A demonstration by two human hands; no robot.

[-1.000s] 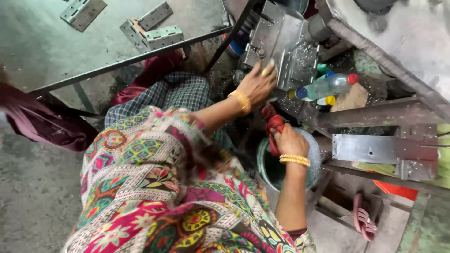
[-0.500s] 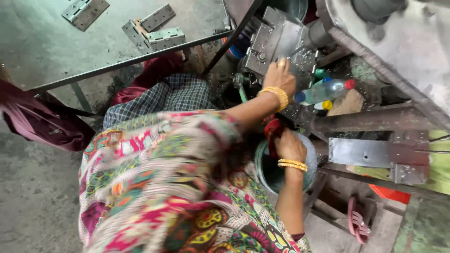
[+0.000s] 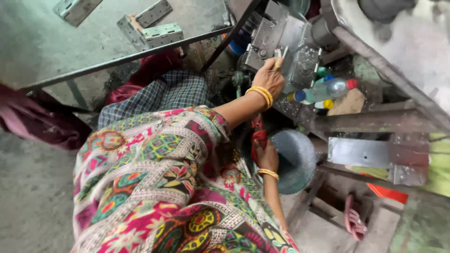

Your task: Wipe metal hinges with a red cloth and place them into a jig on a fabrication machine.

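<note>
The left hand (image 3: 269, 77) reaches up to the grey metal machine block (image 3: 281, 40) under the worktop and pinches a small pale metal piece (image 3: 280, 52) between the fingertips, pressed against the block's face. The fingers are curled close about that piece, and yellow bangles (image 3: 260, 95) sit on the wrist.

Lower down, the right hand (image 3: 267, 157) is closed on a bunched red cloth (image 3: 258, 139), holding it against the left rim of a round grey-blue metal basin (image 3: 295, 159). A single yellow bangle (image 3: 268, 173) circles that wrist. The basin stands tilted among the machine's frame bars, just below the block.

To the right of the left hand, a clear plastic bottle with a red cap (image 3: 323, 90) lies on its side on a ledge, near a brownish lump behind it. Further right, a flat grey steel plate (image 3: 370, 154) is fixed along a rusty beam.

Up on the grey worktop (image 3: 56, 47), near its front edge, lie bent metal hinge brackets (image 3: 152, 28), with another (image 3: 75, 8) toward the far left corner. A checked cloth (image 3: 168, 91) and a dark red bundle (image 3: 47, 124) sit on the floor beneath. A pink sandal (image 3: 355, 218) rests on the floor at the lower right, beside an orange-red strip (image 3: 384, 192).
</note>
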